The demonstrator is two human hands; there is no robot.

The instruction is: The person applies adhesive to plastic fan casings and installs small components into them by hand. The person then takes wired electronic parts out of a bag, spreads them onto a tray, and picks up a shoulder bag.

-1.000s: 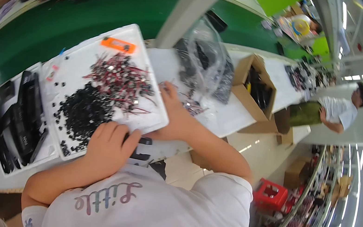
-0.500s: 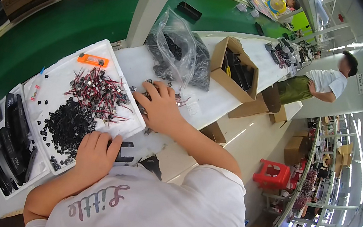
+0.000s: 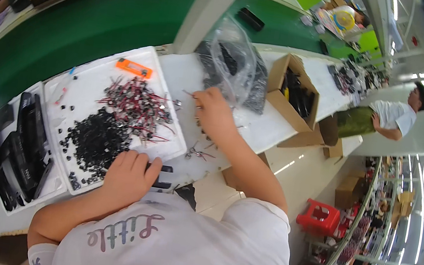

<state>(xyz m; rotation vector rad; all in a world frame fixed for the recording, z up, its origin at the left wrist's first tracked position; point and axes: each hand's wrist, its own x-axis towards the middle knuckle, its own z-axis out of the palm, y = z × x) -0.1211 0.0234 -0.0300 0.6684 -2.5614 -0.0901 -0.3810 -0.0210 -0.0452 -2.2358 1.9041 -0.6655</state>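
Observation:
My left hand (image 3: 131, 176) is closed at the near edge of a white foam tray (image 3: 161, 157). It holds a black plastic piece (image 3: 164, 176), whose two prong-like ends stick out on its right. Beyond the tray's right edge, my right hand (image 3: 215, 115) pinches something small and thin at its fingertips, too small to make out. Loose wired parts (image 3: 200, 154) lie on the white table below that hand. In the tray sit a heap of small black parts (image 3: 99, 137), a pile of small parts with red and black wires (image 3: 137, 102) and an orange object (image 3: 134, 68).
At left, another foam tray (image 3: 58, 186) holds long black casings (image 3: 21, 159). A clear bag of black parts (image 3: 233, 64) and an open cardboard box (image 3: 309, 126) stand beyond my right hand. A green conveyor belt (image 3: 130, 16) runs behind a metal post (image 3: 208, 14). A person (image 3: 390, 115) stands at right.
My right hand has lifted off the wired parts beside the tray, its spread fingers now drawn into a pinch. My left hand stays at the tray's near edge. The whole view has shifted slightly.

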